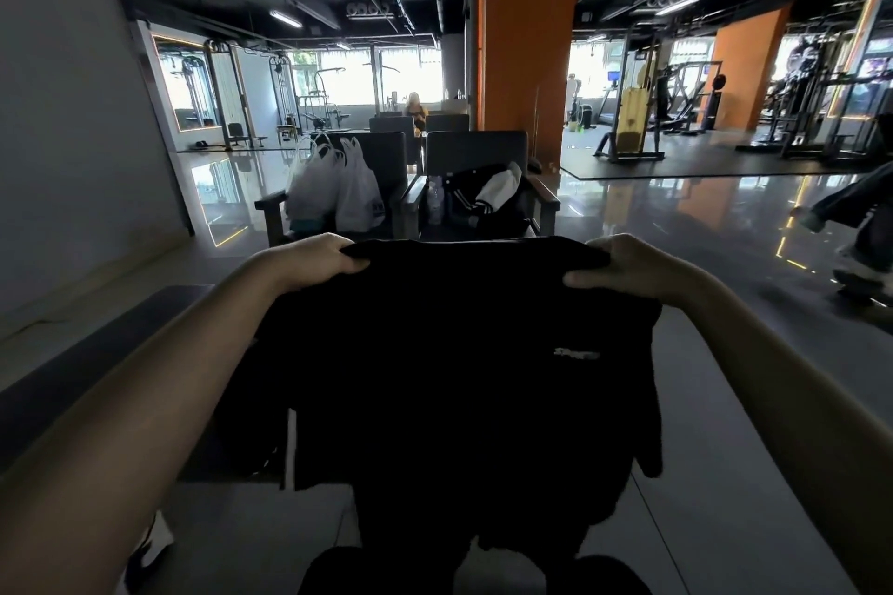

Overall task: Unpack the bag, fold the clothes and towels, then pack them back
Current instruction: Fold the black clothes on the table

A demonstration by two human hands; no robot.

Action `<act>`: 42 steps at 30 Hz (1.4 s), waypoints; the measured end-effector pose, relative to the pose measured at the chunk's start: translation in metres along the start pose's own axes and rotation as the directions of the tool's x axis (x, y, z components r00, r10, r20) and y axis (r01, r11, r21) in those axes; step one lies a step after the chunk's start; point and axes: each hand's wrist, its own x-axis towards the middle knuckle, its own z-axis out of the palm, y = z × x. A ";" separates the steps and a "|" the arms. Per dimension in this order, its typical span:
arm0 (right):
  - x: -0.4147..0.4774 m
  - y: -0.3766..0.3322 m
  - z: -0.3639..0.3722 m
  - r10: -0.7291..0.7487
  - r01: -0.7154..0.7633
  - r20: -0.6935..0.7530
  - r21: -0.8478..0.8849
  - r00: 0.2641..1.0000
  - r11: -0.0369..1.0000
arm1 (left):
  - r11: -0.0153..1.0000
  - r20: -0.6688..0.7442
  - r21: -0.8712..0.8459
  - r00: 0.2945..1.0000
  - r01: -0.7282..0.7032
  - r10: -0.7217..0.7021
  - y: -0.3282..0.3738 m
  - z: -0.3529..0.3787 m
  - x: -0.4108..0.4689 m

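My only camera sits on my head, facing forward and slightly down, close behind my left hand (pixel 309 259) and right hand (pixel 628 263).

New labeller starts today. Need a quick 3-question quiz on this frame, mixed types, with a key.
1. True or false: the black shirt lies folded on the floor.
2. What sits on the chair beyond the left hand? A) white plastic bags B) stacked towels C) a dumbbell
3. Fill in: the pillar behind the chairs is ____.
Key: 1 false, it hangs from the left hand and right hand; 2 A; 3 orange.
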 end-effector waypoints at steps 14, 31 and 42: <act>0.013 0.012 0.011 -0.053 -0.151 -0.378 -0.489 0.924 0.859 | 0.850 0.030 0.525 0.999 -0.045 0.034 0.009 0.007 0.005; 0.141 0.153 0.100 0.306 -0.388 -0.286 -0.300 0.908 0.872 | 0.877 -0.179 0.384 0.955 0.288 -0.235 -0.146 0.095 0.160; 0.212 0.235 0.129 0.342 -0.476 -0.453 -0.225 0.823 0.850 | 0.760 -0.359 0.550 0.919 0.348 -0.162 -0.201 0.131 0.242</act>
